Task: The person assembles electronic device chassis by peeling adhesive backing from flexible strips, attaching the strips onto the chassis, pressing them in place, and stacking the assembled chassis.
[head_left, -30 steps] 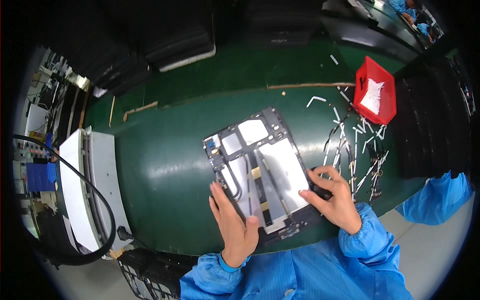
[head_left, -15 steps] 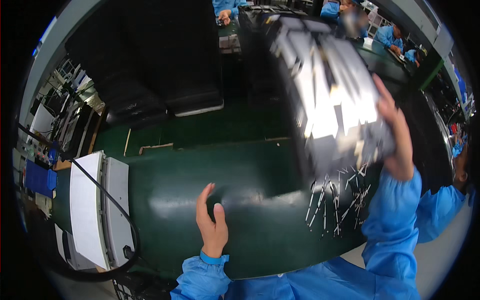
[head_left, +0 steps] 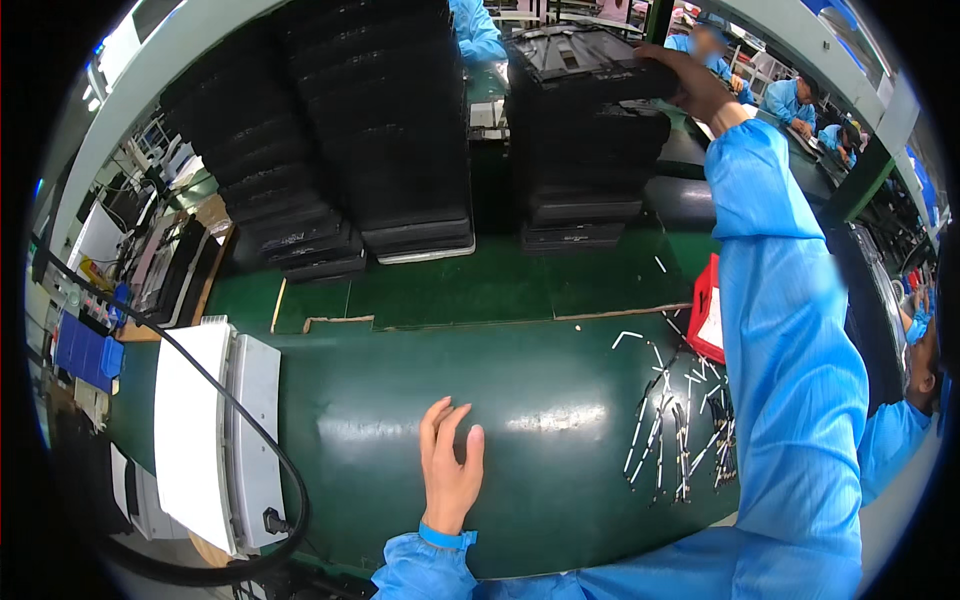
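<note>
At the far middle, my right hand (head_left: 700, 82) grips the right edge of a black tray (head_left: 600, 62) with shiny contents. That tray sits on top of a stack of black trays (head_left: 585, 150). My left hand (head_left: 452, 472) is held low over the green table (head_left: 560, 510), fingers slightly bent and apart, with nothing in it. Thin black-and-white strips (head_left: 682, 440) lie scattered on the table, left of my right sleeve. Past them is a red bin (head_left: 704, 310) with something white in it, partly hidden by that sleeve.
Two tall stacks of black trays (head_left: 385, 150) rise at the back left. A white light panel (head_left: 195, 440) stands at the left, and a black cable (head_left: 225, 400) curves past it. A metal frame (head_left: 845, 70) crosses the upper right. Co-workers in blue (head_left: 785, 100) sit beyond.
My right hand has carried the tray up and away from me onto the far middle stack. The red bin and more strips are now visible. My left hand stays low and open.
</note>
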`<state>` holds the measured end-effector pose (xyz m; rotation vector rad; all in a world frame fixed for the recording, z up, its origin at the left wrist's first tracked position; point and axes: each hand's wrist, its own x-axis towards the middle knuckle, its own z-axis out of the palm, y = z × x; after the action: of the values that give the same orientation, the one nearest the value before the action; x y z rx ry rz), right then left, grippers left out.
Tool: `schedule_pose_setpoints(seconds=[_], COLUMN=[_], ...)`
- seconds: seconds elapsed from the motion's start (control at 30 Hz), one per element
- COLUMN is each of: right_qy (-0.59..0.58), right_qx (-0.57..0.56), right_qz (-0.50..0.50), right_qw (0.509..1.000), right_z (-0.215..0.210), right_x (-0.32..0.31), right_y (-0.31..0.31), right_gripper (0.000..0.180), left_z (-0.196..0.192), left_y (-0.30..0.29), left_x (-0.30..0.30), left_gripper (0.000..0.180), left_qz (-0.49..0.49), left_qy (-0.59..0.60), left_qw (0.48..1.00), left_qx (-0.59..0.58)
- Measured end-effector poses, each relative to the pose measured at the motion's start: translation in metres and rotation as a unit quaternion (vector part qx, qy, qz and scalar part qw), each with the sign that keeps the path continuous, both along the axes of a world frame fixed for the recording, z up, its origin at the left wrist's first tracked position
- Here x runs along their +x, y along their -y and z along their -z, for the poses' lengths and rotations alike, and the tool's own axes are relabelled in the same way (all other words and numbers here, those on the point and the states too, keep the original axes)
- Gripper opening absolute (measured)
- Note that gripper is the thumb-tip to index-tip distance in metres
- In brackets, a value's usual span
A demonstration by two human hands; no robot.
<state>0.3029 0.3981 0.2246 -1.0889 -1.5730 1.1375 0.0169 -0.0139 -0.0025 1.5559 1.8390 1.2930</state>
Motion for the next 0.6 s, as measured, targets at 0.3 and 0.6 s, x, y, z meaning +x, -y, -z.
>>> schedule_pose_setpoints(seconds=[0.3,0.6], right_qy=[0.166,0.069], right_qx=[0.425,0.452], right_qz=[0.204,0.233], right_qw=[0.866,0.858], right_z=[-0.018,0.028], right_x=[-0.046,0.077], right_y=[0.258,0.388], right_gripper=[0.030,0.027], left_z=[0.003,-0.090], left_y=[0.013,0.023], left_x=[-0.007,0.067], left_gripper=[0.022,0.015], left_qz=[-0.029,0.164], left_qy=[-0.003,0.193], left_qw=[0.999,0.956], left_qx=[0.017,0.146])
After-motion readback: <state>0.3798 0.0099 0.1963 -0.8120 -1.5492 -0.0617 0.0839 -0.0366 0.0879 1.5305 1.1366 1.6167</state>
